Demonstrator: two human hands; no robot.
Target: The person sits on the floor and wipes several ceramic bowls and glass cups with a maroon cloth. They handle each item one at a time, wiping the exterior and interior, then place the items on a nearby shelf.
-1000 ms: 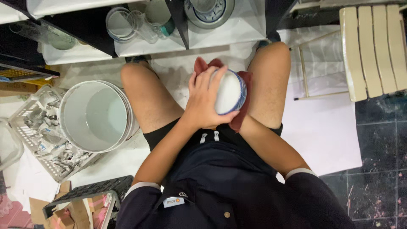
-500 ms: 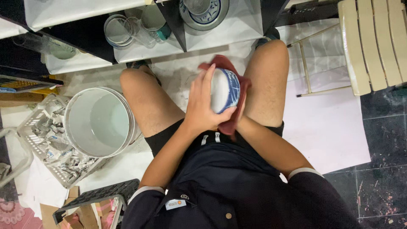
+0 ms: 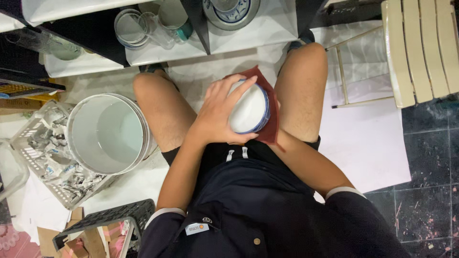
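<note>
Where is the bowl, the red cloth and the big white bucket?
bowl (image 3: 249, 109): head view, on its white rounded outside.
red cloth (image 3: 271, 125): head view, on the strip showing right of the bowl.
bucket (image 3: 81, 129): head view, on its inner left wall.

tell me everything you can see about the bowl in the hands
The bowl is round, white and glossy, ceramic by its look, with a blue pattern along its rim. It is tipped so one broad white face meets the camera, held between the knees. The left hand grips it from the left, fingers spread over its edge. A dark red cloth wraps behind and right of it, hiding the right hand.
</note>
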